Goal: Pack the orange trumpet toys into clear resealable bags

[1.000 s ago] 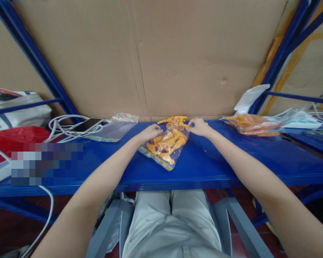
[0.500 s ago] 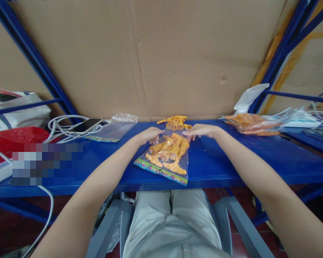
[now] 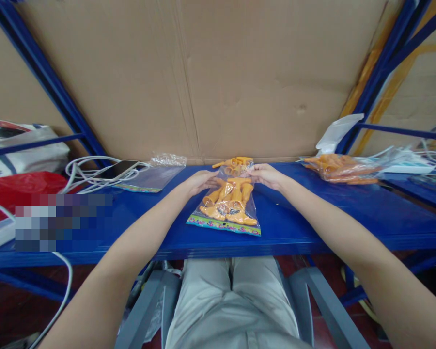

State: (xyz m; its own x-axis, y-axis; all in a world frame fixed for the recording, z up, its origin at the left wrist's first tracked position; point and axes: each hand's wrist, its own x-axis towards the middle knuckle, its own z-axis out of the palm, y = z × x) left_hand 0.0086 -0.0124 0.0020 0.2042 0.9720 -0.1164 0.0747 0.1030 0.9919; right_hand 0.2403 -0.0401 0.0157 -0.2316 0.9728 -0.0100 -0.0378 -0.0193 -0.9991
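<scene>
A clear plastic bag (image 3: 256, 206) with a colourful printed strip along its near edge lies on the blue table in front of me. Several yellow-orange plastic pieces (image 3: 236, 194), hollow at one end with a crosswise top, fill it. My left hand (image 3: 202, 181) grips the bag's far left side, fingers closed. At the far right corner, my right hand (image 3: 264, 175) pinches the bag's edge. Behind the bag sit several loose yellow pieces (image 3: 244, 160), partly covered by its clear far end.
Another clear bag of orange pieces (image 3: 334, 167) lies at the right. On the left are a flat plastic bag (image 3: 156, 178), a phone (image 3: 119, 169), white cables (image 3: 76, 169) and a red bag (image 3: 29, 186). A cardboard sheet (image 3: 240, 87) stands behind the table.
The bag has turned straighter and shifted slightly away from me, its printed edge now nearly level. My right hand has moved a little left and up; its far end now overlaps the loose pieces.
</scene>
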